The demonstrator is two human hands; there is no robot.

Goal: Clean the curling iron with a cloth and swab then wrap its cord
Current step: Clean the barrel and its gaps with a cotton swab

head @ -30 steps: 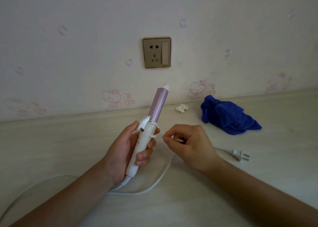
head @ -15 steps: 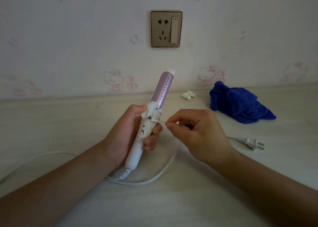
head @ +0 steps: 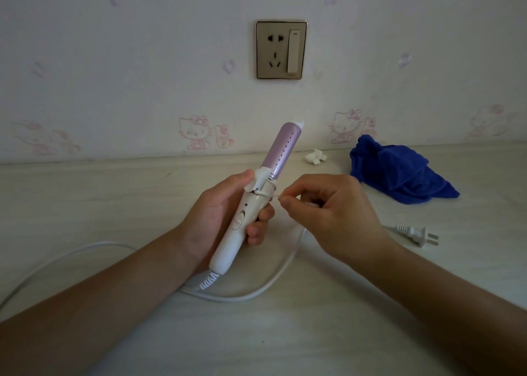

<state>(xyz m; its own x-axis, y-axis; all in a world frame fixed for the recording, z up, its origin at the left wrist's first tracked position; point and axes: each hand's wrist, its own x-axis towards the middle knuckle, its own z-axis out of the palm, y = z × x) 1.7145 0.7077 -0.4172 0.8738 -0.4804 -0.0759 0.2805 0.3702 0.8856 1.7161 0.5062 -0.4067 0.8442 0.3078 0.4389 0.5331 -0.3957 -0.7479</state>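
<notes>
My left hand [head: 219, 216] grips the white handle of the curling iron [head: 282, 144], whose pink barrel points up and away toward the wall. My right hand [head: 330, 216] pinches a thin cotton swab [head: 275, 196] between thumb and forefinger; its tip sits at the joint where the clamp lever meets the handle. The white cord [head: 265, 287] runs from the handle's base, loops on the table under my hands, and ends in the plug [head: 416, 234] lying at the right. A crumpled blue cloth [head: 399, 173] lies on the table at the back right.
A wall socket with a switch [head: 281, 49] is on the wall straight ahead. A small white crumpled scrap [head: 315, 156] lies by the wall left of the cloth. More cord [head: 51, 264] trails off to the left over the pale table [head: 285, 341].
The iron's handle has turned so its switch side faces me, and the swab tip has moved up to the clamp joint. The camera has dipped and come closer.
</notes>
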